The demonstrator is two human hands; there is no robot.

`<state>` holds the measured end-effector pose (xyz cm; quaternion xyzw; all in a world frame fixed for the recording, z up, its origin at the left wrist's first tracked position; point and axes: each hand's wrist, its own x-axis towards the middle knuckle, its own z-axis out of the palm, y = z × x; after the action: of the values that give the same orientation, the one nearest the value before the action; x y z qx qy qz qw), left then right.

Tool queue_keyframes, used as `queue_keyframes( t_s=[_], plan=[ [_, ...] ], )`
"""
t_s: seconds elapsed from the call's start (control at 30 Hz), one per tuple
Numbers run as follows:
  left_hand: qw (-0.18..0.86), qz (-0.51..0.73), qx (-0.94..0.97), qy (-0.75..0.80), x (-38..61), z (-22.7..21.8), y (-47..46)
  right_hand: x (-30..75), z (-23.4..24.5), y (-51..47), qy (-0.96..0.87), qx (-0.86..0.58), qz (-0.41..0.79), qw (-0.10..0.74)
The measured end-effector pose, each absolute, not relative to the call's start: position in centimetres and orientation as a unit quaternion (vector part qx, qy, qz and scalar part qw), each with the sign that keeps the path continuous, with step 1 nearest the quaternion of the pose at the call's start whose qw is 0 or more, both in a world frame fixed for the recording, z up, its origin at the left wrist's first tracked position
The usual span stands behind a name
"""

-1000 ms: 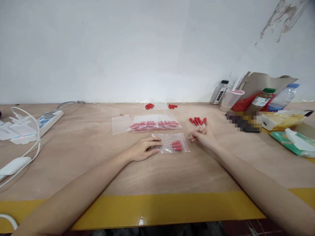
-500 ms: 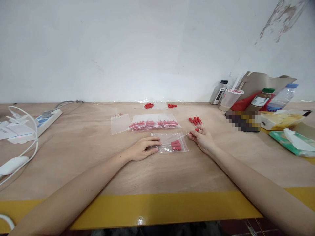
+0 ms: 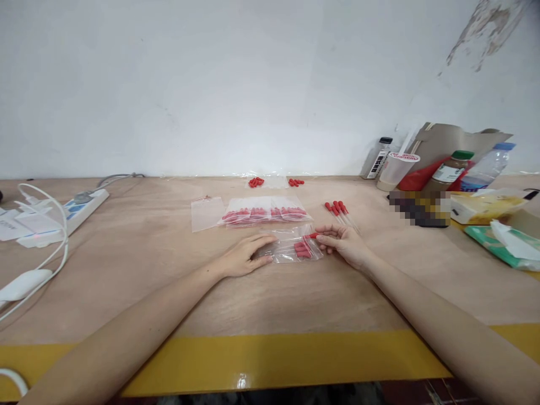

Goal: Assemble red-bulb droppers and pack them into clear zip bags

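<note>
A clear zip bag with several red-bulbed droppers inside lies flat before me. At its left end rests my left hand, thumb and fingers apart, touching the plastic. My right hand pinches a dropper by its red bulb at the bag's right, zip end. That dropper's thin stem points left into the bag. Several loose droppers lie just beyond my right hand, stems toward me. Behind the bag is a row of filled zip bags, with a flat clear bag at their left.
Two small piles of red bulbs, one left and one right, lie near the wall. A power strip with white cables occupies the left. Bottles, a cup, a tissue pack and a blurred-out object stand or lie at right.
My right hand has moved left to the bag's mouth, carrying the dropper farther into it. The loose droppers' stems now show. My left hand stays at the bag's left end.
</note>
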<state>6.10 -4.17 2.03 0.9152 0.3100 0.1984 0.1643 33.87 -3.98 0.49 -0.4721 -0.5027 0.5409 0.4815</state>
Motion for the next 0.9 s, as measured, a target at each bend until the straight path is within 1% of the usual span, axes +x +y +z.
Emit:
queue_keyframes(
  t_s=[0.23, 0.4, 0.5, 0.57, 0.67, 0.77, 0.9],
  plan=[
    [0.165, 0.205, 0.916, 0.302, 6.2, 2.3, -4.2, 32.6, 0.9, -3.6, -0.559, -0.464, 0.522, 0.448],
    [0.165, 0.204, 0.916, 0.302, 6.2, 2.2, -4.2, 33.3, 0.7, -3.3, -0.525, -0.516, 0.489, 0.468],
    [0.167, 0.203, 0.915, 0.306, 6.2, 2.1, -4.2, 33.6, 0.6, -3.4, -0.542, -0.500, 0.489, 0.466],
    [0.167, 0.202, 0.915, 0.306, 6.2, 2.2, -4.2, 33.5, 0.6, -3.6, -0.569, -0.464, 0.507, 0.451],
    [0.165, 0.203, 0.915, 0.306, 6.2, 2.2, -4.2, 33.1, 0.8, -3.8, -0.598, -0.438, 0.534, 0.407],
    [0.162, 0.203, 0.916, 0.307, 6.2, 2.3, -4.3, 32.7, 1.1, -3.8, -0.613, -0.461, 0.526, 0.368],
    [0.161, 0.200, 0.915, 0.311, 6.2, 2.1, -4.2, 32.4, 1.3, -3.8, -0.605, -0.501, 0.495, 0.370]
  ],
)
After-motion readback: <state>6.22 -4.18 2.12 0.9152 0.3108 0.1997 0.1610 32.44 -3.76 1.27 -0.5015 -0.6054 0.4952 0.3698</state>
